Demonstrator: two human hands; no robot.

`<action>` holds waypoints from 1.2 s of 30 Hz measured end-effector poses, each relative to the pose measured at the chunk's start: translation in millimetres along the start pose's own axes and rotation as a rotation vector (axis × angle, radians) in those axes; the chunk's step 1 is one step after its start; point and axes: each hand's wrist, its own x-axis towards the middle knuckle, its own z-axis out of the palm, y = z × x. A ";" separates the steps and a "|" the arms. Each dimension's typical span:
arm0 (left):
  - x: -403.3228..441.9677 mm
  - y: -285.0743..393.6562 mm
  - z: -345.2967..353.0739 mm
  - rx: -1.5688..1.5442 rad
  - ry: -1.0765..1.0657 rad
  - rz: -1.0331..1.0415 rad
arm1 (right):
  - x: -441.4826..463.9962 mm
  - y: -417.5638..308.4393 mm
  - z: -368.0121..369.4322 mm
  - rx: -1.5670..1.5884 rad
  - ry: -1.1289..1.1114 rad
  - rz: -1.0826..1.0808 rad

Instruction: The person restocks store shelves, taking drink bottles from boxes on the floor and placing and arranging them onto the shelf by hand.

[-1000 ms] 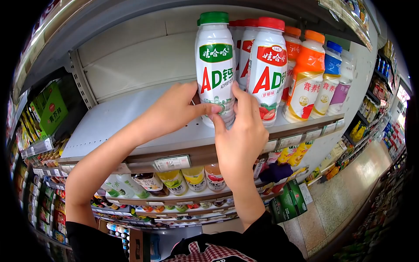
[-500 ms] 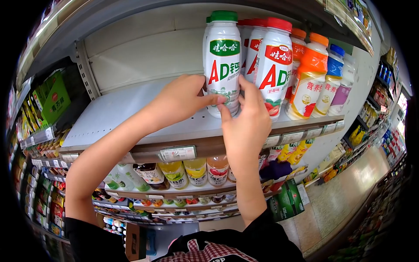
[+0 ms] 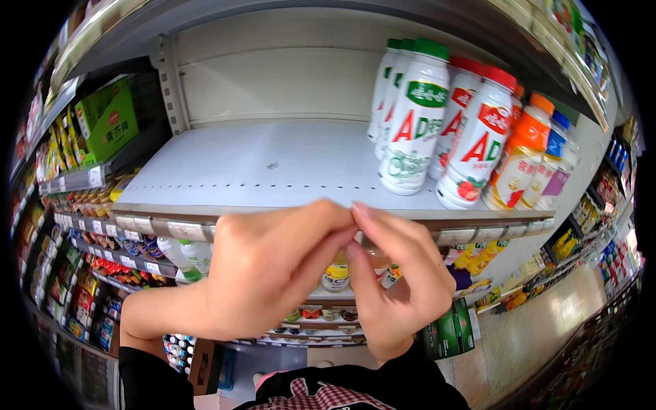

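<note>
My left hand [image 3: 266, 266] and my right hand [image 3: 403, 273] meet at their fingertips in front of the upper shelf's edge. Each hand's fingers are drawn together; whatever lies between the tips, if anything, is hidden. Behind and above them, a white bottle with a green cap [image 3: 415, 123] stands upright at the front of a row of similar green-capped bottles. Just right of it is a red-capped white bottle [image 3: 476, 143] with a strawberry on its label. Neither hand touches these bottles.
An orange-capped bottle [image 3: 523, 157] and a blue-capped bottle [image 3: 553, 147] stand farther right on the upper shelf [image 3: 225, 164]. Drink bottles line the shelf below, partly behind my hands. A green box [image 3: 109, 126] sits on the left shelving; a dark green carton [image 3: 449, 331] is low at right.
Both hands have let go of the green-capped bottle and come back and down from the shelf, fingertips meeting. That bottle remains standing beside the red-capped one. The view has shifted left.
</note>
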 end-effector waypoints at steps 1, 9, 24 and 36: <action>-8.2 -1.5 -5.1 0.002 0.037 0.034 | -2.1 -4.0 7.0 0.053 -0.030 0.007; -93.3 -31.3 -65.5 0.006 0.253 -0.020 | -24.8 -48.9 87.9 0.244 -0.160 0.058; -355.8 -55.1 -167.9 -0.104 0.873 -0.859 | -136.5 -174.4 307.9 0.746 -0.971 0.204; -619.8 -124.8 -110.1 -0.354 1.352 -1.567 | -270.4 -244.8 411.5 0.741 -1.456 0.400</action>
